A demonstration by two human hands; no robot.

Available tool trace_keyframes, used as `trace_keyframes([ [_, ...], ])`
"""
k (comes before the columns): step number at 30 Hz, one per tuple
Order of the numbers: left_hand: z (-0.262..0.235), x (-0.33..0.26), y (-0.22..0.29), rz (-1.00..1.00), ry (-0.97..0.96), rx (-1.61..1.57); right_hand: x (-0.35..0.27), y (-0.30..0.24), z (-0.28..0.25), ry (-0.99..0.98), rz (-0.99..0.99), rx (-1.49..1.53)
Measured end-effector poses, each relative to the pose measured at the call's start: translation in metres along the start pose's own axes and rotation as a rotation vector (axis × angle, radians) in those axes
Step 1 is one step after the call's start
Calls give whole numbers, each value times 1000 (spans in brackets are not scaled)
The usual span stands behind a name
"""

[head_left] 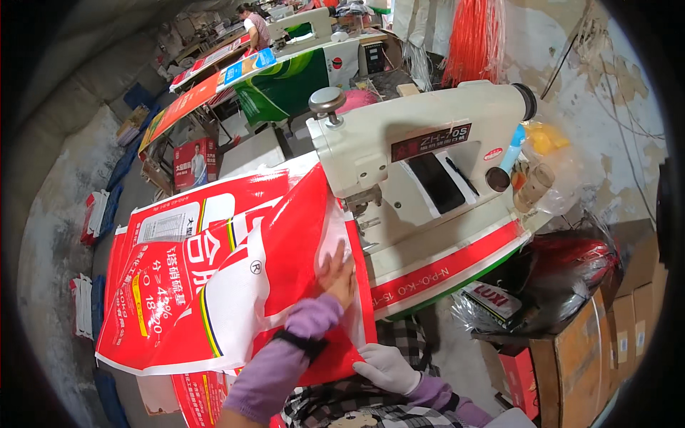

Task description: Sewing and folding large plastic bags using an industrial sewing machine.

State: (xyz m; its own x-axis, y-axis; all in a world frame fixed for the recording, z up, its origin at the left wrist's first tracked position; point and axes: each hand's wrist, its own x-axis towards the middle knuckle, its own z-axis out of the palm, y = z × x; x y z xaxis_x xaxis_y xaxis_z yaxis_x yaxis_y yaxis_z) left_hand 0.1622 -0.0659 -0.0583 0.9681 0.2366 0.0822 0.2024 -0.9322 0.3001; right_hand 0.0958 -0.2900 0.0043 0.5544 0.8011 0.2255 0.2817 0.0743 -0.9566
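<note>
Gloved right hand (386,368) grips red bag (235,285) edge; left hand (337,274) flat atop.

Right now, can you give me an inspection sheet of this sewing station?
Surface: sewing machine bed covered by a red and white strip.
Job's things: red and white printed sack lies folded, its edge near the cream sewing machine.
Clutter: dark plastic bag and cardboard boxes at right.
Grips: left hand, bare, flat on the sack; right hand, in a white glove, at the sack's lower edge.
Cables: thin wires on the wall.
Surroundings: more sacks on the far table, a person working there; red strands hanging.
</note>
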Motion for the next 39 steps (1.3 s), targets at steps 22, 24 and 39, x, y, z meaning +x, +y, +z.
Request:
trace_keyframes([
  [22, -30, 57, -63, -10, -1, -296, 5, -7, 6, 70, 4, -55],
  [24, -33, 53, -60, -115, 10, -394, 7, -10, 7, 63, 5, -60],
  [39, -39, 67, -29, -360, -9, -193, 6, -9, 10, 91, 58, -81],
])
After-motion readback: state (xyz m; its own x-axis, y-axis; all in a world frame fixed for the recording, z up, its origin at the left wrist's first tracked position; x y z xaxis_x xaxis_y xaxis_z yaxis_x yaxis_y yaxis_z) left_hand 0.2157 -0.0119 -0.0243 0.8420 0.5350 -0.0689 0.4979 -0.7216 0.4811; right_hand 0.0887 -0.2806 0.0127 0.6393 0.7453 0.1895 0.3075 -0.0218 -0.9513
